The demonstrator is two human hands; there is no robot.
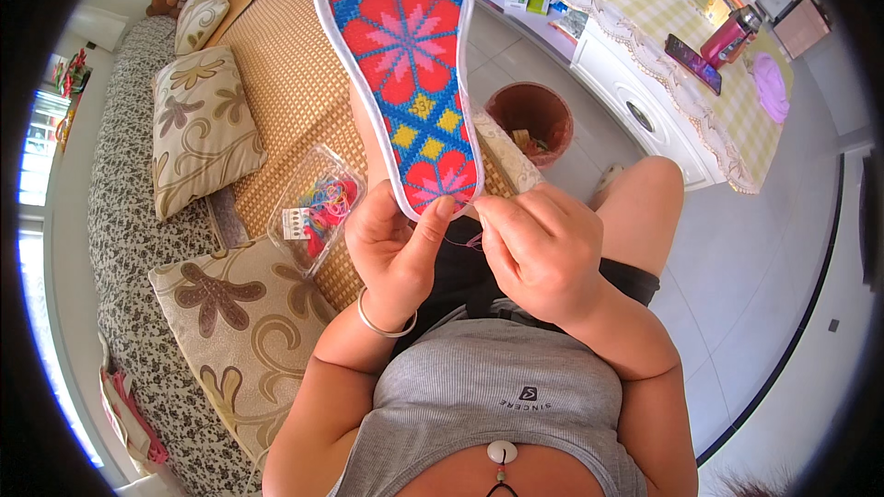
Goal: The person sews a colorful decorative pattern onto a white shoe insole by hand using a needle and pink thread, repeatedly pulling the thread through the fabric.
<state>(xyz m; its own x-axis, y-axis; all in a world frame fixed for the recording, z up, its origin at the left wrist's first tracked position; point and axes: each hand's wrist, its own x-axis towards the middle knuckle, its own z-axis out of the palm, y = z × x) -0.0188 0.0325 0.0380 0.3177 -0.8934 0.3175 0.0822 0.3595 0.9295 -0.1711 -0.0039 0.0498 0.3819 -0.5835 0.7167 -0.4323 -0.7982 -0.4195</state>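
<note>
An embroidered shoe insole (408, 46) with a white rim stands upright before me, its narrow end lowest. Red and pink flowers and yellow diamonds cover its blue ground. My left hand (398, 244) grips that lower end, thumb on the patterned face and fingers behind. Close by at the lower right edge, my right hand (543, 244) is closed in a pinch. What lies between its fingertips is too small to make out. A thin purple thread (474, 241) hangs between the two hands.
At left, a clear plastic box (318, 207) of colourful thread lies on the woven mat (276, 83), beside patterned cushions (207, 124). A brown bin (531, 120) stands on the floor. The checked tablecloth (635, 23) at right bears a phone (692, 64) and a dark red flask (730, 37).
</note>
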